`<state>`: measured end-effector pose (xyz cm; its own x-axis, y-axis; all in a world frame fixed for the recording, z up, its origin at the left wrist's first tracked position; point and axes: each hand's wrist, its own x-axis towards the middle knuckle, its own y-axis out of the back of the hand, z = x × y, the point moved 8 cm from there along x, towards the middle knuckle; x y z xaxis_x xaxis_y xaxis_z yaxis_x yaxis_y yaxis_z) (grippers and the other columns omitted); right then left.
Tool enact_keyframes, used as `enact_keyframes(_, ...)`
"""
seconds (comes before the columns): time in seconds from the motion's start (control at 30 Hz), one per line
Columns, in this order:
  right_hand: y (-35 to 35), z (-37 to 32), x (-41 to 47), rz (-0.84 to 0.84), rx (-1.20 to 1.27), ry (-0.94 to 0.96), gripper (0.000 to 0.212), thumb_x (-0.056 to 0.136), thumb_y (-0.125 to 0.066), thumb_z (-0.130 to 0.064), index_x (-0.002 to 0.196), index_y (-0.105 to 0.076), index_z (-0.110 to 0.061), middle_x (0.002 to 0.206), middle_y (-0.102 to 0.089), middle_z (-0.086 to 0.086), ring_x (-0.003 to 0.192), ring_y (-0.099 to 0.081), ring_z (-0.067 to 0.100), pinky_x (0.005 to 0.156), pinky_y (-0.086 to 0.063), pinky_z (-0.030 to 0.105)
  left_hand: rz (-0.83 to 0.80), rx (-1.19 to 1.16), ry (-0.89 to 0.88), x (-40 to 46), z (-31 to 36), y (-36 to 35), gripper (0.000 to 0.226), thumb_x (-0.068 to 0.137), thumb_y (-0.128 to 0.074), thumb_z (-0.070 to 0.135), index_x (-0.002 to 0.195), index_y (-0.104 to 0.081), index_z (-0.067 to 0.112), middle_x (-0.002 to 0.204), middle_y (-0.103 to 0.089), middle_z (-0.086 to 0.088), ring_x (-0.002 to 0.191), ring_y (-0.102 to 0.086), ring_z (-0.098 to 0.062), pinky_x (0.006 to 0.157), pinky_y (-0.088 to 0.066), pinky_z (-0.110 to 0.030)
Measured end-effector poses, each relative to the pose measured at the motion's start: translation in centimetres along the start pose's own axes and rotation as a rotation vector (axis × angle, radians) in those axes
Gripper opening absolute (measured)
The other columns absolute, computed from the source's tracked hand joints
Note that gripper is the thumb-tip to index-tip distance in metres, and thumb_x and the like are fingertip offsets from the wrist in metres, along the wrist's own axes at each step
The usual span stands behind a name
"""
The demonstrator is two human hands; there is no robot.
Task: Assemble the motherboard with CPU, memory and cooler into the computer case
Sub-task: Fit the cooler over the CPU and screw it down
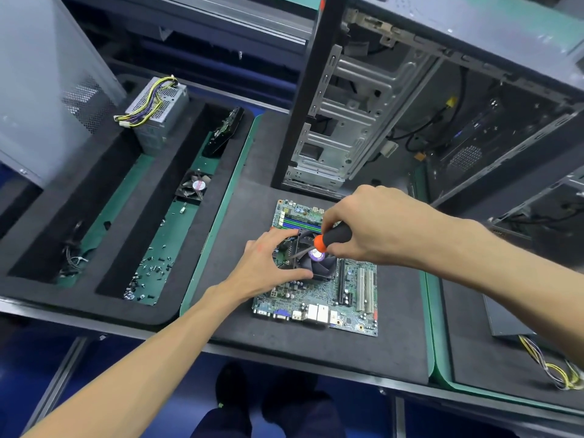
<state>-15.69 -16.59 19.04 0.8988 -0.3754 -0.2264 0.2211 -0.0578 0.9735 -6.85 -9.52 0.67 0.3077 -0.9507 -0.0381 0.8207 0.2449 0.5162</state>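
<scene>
The cooler (316,259) is steadied on the motherboard (319,292) by the left hand (268,267), fingers curled round it; a screwdriver (331,238) is clasped in the right hand (363,229), apparently fastening it. The case (410,121) is not yet fitted.

Bare forearms, dark trousers, black shoes

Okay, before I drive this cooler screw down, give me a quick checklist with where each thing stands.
1. Motherboard flat on the black mat: ok.
2. Left hand steadying the cooler: ok.
3. Right hand gripping the screwdriver: ok.
4. Screwdriver tip seated in the screw: cannot tell, blurred.
5. Memory in the slots: cannot tell.
6. Spare screws in the tray: ok.
</scene>
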Motion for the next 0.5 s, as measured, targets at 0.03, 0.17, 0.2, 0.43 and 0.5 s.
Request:
enact_keyframes(0.03,-0.1,0.0,0.0,-0.001,-0.004,-0.002,0.019,0.081,-0.068,-0.05,0.095,-0.073,-0.038,0.059,-0.044,-0.014,0.063,-0.054,0.021,0.045,-0.026,0.022,0.006,-0.007,-0.002,0.0,0.0,0.0,0.081,0.065,-0.083,0.061,0.136,-0.048,0.043,0.123,-0.045,0.039,0.112,-0.025,0.034,0.103,-0.028,-0.033)
enact_keyframes(0.17,-0.2,0.0,0.0,-0.001,-0.024,-0.005,0.02,0.081,-0.066,-0.049,0.094,-0.072,-0.036,0.06,-0.046,-0.012,0.063,-0.056,0.022,0.045,-0.026,0.023,0.008,-0.042,0.014,-0.1,-0.4,0.1,0.082,0.064,-0.083,0.061,0.136,-0.048,0.043,0.122,-0.044,0.042,0.11,-0.022,0.038,0.103,-0.029,-0.034)
enact_keyframes(0.2,-0.2,0.0,0.0,0.0,-0.028,-0.008,0.02,0.081,-0.066,-0.048,0.094,-0.073,-0.036,0.06,-0.046,-0.012,0.063,-0.055,0.022,0.045,-0.025,0.023,0.003,-0.047,0.022,-0.1,-0.6,0.1,0.082,0.064,-0.083,0.062,0.136,-0.048,0.044,0.122,-0.042,0.045,0.111,-0.024,0.036,0.104,-0.028,-0.033)
enact_keyframes(0.43,-0.3,-0.5,0.2,0.008,-0.043,0.0,0.019,0.082,-0.065,-0.046,0.096,-0.073,-0.034,0.061,-0.043,-0.011,0.065,-0.055,0.023,0.045,-0.025,0.023,-0.038,-0.063,0.069,-0.2,-1.3,-0.4,0.087,0.06,-0.078,0.072,0.136,-0.041,0.054,0.119,-0.03,0.06,0.134,-0.02,-0.001,0.105,-0.023,-0.029)
enact_keyframes(0.5,-0.2,-0.6,0.3,0.006,-0.048,0.002,0.018,0.082,-0.065,-0.044,0.096,-0.073,-0.034,0.06,-0.042,-0.012,0.061,-0.053,0.021,0.045,-0.025,0.022,-0.034,-0.066,0.066,-0.2,-1.4,-0.5,0.086,0.061,-0.079,0.07,0.136,-0.041,0.054,0.117,-0.028,0.064,0.131,-0.018,0.005,0.104,-0.022,-0.029)
